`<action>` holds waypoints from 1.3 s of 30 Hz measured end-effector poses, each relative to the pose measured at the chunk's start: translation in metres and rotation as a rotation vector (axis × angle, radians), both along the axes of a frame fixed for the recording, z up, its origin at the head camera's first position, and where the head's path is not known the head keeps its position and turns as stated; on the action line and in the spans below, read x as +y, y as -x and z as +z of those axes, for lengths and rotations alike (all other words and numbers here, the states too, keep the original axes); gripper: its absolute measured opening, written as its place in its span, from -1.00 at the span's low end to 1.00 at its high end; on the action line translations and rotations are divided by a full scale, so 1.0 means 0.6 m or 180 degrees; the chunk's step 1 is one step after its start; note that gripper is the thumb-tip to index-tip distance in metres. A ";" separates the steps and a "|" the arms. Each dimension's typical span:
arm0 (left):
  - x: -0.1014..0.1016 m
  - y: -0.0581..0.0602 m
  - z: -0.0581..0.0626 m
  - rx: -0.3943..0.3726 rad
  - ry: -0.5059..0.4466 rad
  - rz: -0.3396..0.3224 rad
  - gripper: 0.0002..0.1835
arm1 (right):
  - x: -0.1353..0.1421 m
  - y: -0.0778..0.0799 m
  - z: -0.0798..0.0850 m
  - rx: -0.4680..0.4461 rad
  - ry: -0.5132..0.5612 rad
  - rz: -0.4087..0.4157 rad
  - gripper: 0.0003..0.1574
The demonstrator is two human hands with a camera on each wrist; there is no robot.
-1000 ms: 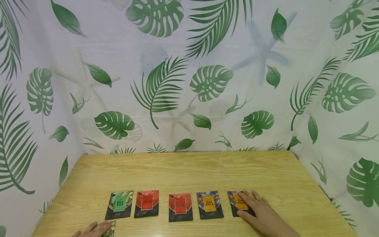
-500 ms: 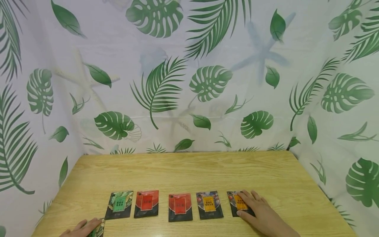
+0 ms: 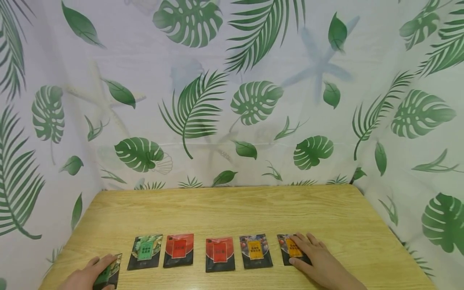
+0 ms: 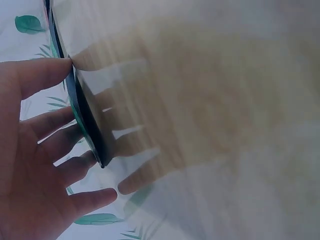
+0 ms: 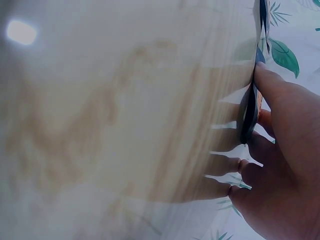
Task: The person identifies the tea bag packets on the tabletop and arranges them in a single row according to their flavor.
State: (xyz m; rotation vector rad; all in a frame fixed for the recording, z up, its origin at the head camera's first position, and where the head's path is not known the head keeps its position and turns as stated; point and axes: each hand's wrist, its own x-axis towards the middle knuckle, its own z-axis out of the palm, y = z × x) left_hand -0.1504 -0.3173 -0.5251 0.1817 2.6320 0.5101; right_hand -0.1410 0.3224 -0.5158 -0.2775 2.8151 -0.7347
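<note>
Near the table's front left, my left hand (image 3: 85, 274) lies on a green and black food packet (image 3: 116, 268), partly covering it. In the left wrist view, the thumb touches the packet's edge and the fingers stretch over its face. At the right end of the row, my right hand (image 3: 319, 259) rests with extended fingers on a packet with an orange label (image 3: 285, 243). Between the hands lie another green packet (image 3: 146, 251), two red and black packets (image 3: 179, 250) (image 3: 220, 254), and a second orange-label packet (image 3: 255, 251).
Pale wood tabletop (image 3: 232, 209) lies under everything and stretches behind the row of packets. Leaf-printed white curtain (image 3: 217, 121) encloses the table at the back and both sides.
My left hand has moved left and a little away from me, and the green packet under it has shifted along. My right hand has stayed on its packet, and the others lie still.
</note>
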 end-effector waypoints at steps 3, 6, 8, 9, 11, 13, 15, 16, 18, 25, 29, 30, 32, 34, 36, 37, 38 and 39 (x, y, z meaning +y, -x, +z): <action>0.005 0.002 0.009 0.0044 0.0068 0.0018 -0.17 | 0.000 0.000 -0.001 -0.0004 -0.0003 0.0011 0.02; 0.006 0.007 0.011 0.0093 -0.0016 0.0062 -0.16 | 0.000 -0.001 0.000 -0.0009 -0.0002 0.0000 0.02; 0.005 0.011 0.011 0.0119 -0.0085 0.0096 -0.16 | 0.000 -0.001 0.001 -0.0009 -0.0004 -0.0005 0.02; 0.004 0.013 0.011 0.0132 -0.0138 0.0111 -0.16 | 0.000 -0.001 0.001 -0.0016 0.0001 -0.0010 0.02; 0.002 0.017 0.011 0.0174 -0.0217 0.0099 -0.17 | -0.001 -0.001 0.003 -0.0020 0.0015 -0.0015 0.02; 0.000 0.021 0.012 0.0224 -0.0264 0.0067 -0.18 | -0.001 -0.001 0.004 -0.0007 0.0005 0.0000 0.01; -0.002 0.025 0.011 0.0276 -0.0251 0.0022 -0.19 | -0.002 -0.002 0.004 0.0001 0.0003 0.0003 0.01; -0.002 0.027 0.011 0.0298 -0.0239 0.0007 -0.19 | -0.002 -0.002 0.004 0.0007 0.0010 0.0003 0.01; -0.002 0.030 0.012 0.0346 -0.0218 -0.0024 -0.20 | -0.001 -0.003 0.004 0.0026 -0.0004 0.0010 0.01; -0.001 0.034 0.012 0.0443 -0.0144 -0.0052 -0.21 | -0.001 -0.004 0.004 0.0032 0.0041 0.0022 0.02; 0.000 0.036 0.014 0.0454 -0.0098 -0.0058 -0.22 | -0.001 -0.003 0.004 0.0019 0.0022 0.0015 0.03; 0.000 0.037 0.014 0.0453 -0.0087 -0.0059 -0.22 | -0.001 -0.003 0.003 0.0016 0.0019 0.0013 0.02; 0.000 0.038 0.013 0.0460 -0.0061 -0.0072 -0.22 | -0.001 -0.002 0.003 -0.0001 0.0028 0.0003 0.02; -0.001 0.039 0.012 0.0470 -0.0043 -0.0081 -0.21 | -0.001 -0.001 0.003 -0.0003 0.0019 0.0016 0.02; -0.001 0.041 0.012 0.0489 -0.0033 -0.0085 -0.21 | -0.001 0.000 0.002 0.0000 0.0013 0.0014 0.02; -0.001 0.041 0.013 0.0503 -0.0031 -0.0089 -0.21 | -0.001 0.000 0.002 -0.0003 0.0012 0.0012 0.02; -0.001 0.042 0.013 0.0509 -0.0032 -0.0091 -0.21 | -0.001 0.000 0.002 -0.0002 0.0011 0.0009 0.02; -0.001 0.042 0.014 0.0515 -0.0032 -0.0093 -0.20 | -0.001 0.000 0.002 -0.0003 0.0005 0.0009 0.02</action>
